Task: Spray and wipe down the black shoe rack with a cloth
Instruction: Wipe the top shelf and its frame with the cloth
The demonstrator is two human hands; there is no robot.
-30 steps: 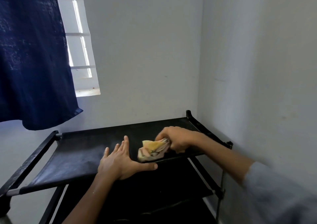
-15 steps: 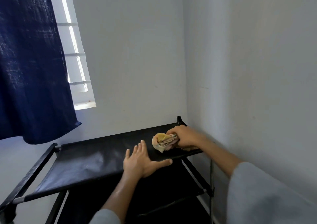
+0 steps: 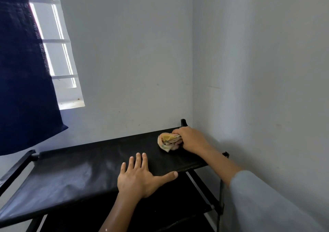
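The black shoe rack (image 3: pixel 71 174) stands in the room's corner, its top fabric shelf stretched between black bars. My right hand (image 3: pixel 191 139) grips a bunched yellow and pink cloth (image 3: pixel 168 141) and holds it down on the shelf near the back right corner. My left hand (image 3: pixel 140 176) lies flat on the front edge of the same shelf, fingers straight and spread, thumb pointing right. A lower shelf shows beneath.
A grey wall (image 3: pixel 258 89) runs close along the rack's right side and another behind it. A dark blue curtain (image 3: pixel 23 80) hangs over the window (image 3: pixel 58 53) at the upper left, above the rack's left end.
My right hand has slid the cloth from the shelf's middle front toward the back right corner. My left hand stays flat on the front edge.
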